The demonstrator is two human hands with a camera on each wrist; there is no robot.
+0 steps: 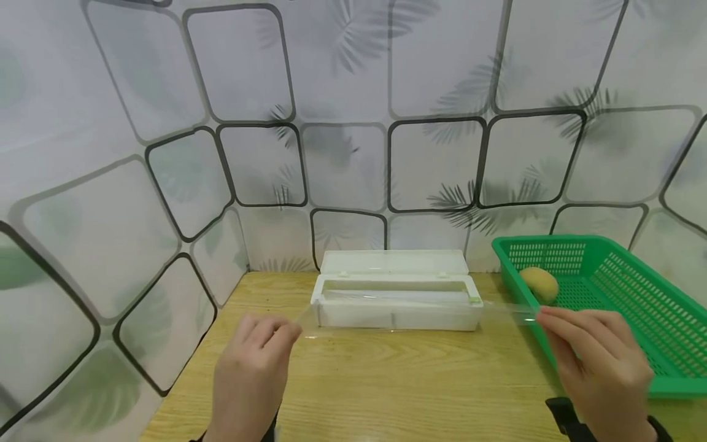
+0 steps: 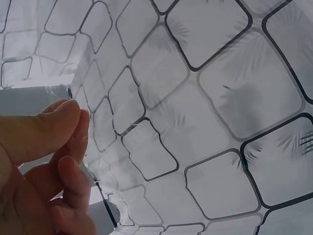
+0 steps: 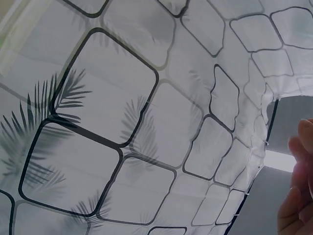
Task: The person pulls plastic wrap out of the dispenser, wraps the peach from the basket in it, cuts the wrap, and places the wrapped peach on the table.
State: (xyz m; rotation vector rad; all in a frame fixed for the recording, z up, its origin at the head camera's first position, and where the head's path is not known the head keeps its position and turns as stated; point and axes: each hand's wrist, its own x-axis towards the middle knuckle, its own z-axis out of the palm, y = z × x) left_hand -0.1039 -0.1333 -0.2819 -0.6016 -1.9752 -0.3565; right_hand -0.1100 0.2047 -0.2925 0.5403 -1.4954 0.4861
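Note:
A clear sheet of plastic wrap (image 1: 505,313) stretches across between both hands, low over the table. My left hand (image 1: 251,371) pinches its left end between thumb and fingers; the left wrist view shows the left hand (image 2: 54,152) with thumb against forefinger. On the other side, my right hand (image 1: 602,356) pinches the right end. Part of the right hand (image 3: 301,171) shows at the edge of the right wrist view. Behind the wrap stands a white wrap dispenser box (image 1: 436,320), its lid (image 1: 394,263) raised, with a roll (image 1: 394,295) inside.
A green plastic basket (image 1: 676,387) stands at the right, holding a round yellowish-brown fruit or vegetable (image 1: 539,285) near its left wall. The wood-grain table (image 1: 397,380) backs onto a patterned cloth (image 1: 342,166), which also runs along the left side.

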